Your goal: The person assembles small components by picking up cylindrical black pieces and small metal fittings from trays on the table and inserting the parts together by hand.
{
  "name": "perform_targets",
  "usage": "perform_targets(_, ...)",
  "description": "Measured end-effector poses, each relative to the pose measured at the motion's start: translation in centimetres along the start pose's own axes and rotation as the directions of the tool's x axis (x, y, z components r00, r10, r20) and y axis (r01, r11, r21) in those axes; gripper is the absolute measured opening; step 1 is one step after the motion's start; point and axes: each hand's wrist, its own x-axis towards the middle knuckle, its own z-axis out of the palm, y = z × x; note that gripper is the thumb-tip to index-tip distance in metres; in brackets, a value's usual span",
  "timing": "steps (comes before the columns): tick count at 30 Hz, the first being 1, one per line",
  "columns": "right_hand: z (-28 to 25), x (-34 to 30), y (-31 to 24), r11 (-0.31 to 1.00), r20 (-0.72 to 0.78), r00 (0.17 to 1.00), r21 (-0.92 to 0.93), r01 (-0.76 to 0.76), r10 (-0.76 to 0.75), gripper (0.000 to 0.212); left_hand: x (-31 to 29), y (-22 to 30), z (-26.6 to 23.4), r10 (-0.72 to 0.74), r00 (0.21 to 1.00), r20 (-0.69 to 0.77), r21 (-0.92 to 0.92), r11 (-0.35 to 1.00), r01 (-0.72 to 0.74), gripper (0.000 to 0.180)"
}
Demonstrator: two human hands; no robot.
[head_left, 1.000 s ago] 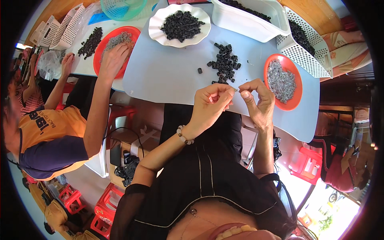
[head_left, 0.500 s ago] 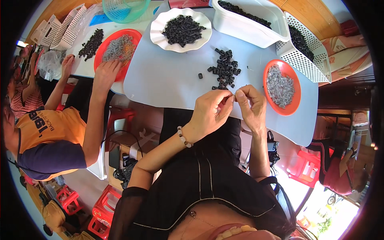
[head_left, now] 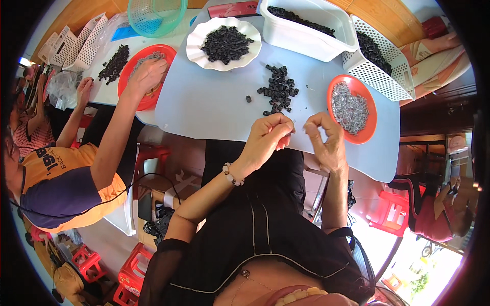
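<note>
My left hand (head_left: 269, 135) and my right hand (head_left: 325, 138) are raised close together over the near edge of the pale table (head_left: 204, 107). Each pinches something small between thumb and fingers; the pieces are too small to identify. Just beyond my fingertips lies a loose pile of small black ring-shaped parts (head_left: 278, 90). An orange plate of small silvery parts (head_left: 352, 108) sits right of my right hand.
A white scalloped dish of black parts (head_left: 224, 43), a white tub (head_left: 309, 25) and a white slotted basket (head_left: 380, 64) stand farther back. At left a person in an orange shirt reaches a hand (head_left: 148, 76) into another orange plate (head_left: 147, 76). A green basket (head_left: 155, 15) sits behind.
My two hands have come closer together and dropped slightly toward the table edge. The other person's hand stays on their orange plate.
</note>
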Motion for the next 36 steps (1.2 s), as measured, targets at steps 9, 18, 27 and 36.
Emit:
perform_targets(9,-6.9,0.4,4.5,0.865,-0.418,0.908,-0.443,-0.236,0.034,0.009,-0.1,-1.4,1.6,-0.026,1.000,0.010,0.011,1.000,0.026,0.022)
perform_targets(18,0.7,-1.6,1.2,0.997,-0.110,0.993,0.077,-0.031,0.040,0.008,-0.9,-1.3,2.3,-0.031,1.000,-0.004,0.019,0.999,0.031,0.021)
perform_targets(27,1.2,-1.6,0.3,0.993,-0.174,0.984,0.121,-0.008,0.029,0.010,-2.0,-1.3,1.6,-0.007,1.000,0.004,-0.135,0.991,0.008,0.031)
perform_targets(36,2.5,-2.5,-1.7,0.995,-0.115,0.989,-0.006,0.095,-0.095,0.003,-2.6,-1.5,1.2,0.047,0.999,0.004,-0.072,0.996,-0.046,0.030)
